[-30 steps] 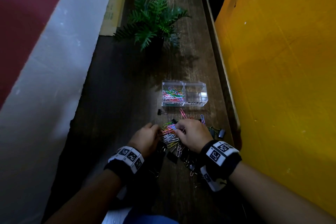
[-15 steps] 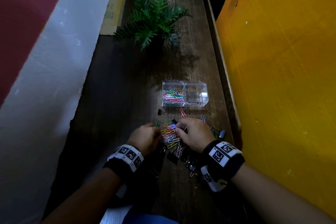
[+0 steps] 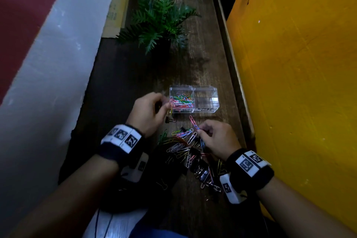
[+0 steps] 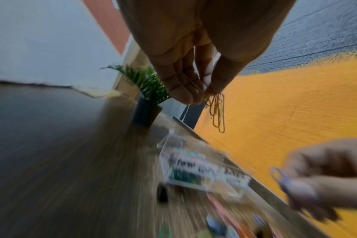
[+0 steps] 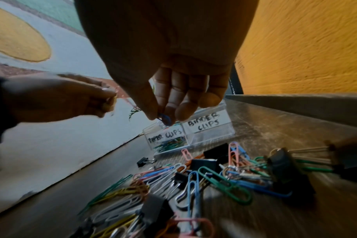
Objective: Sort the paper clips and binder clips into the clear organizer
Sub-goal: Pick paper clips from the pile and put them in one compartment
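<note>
The clear organizer (image 3: pixel 215 91) stands mid-table; its left compartment, labelled PAPER CLIPS (image 5: pixel 166 136), holds coloured paper clips (image 3: pixel 181 100), and its right compartment, labelled BINDER CLIPS (image 5: pixel 207 124), looks empty. My left hand (image 3: pixel 148 111) hovers just left of the organizer, pinching orange paper clips (image 4: pixel 217 111) that dangle from its fingertips. My right hand (image 3: pixel 216 139) is over the loose pile (image 3: pixel 185 147) and pinches a blue paper clip (image 5: pixel 165 120). A pile of coloured paper clips and black binder clips (image 5: pixel 206 162) lies under and in front of it.
A small black binder clip (image 3: pixel 170 120) lies alone by the organizer's front left corner. A potted fern (image 3: pixel 160 19) stands further back. A yellow wall (image 3: pixel 299 63) with a raised wooden ledge (image 3: pixel 231 60) borders the table's right side; a white wall borders the left.
My left hand has lifted from the pile and moved forward to the organizer's left side with orange clips. My right hand has stayed over the pile and picked up a blue clip.
</note>
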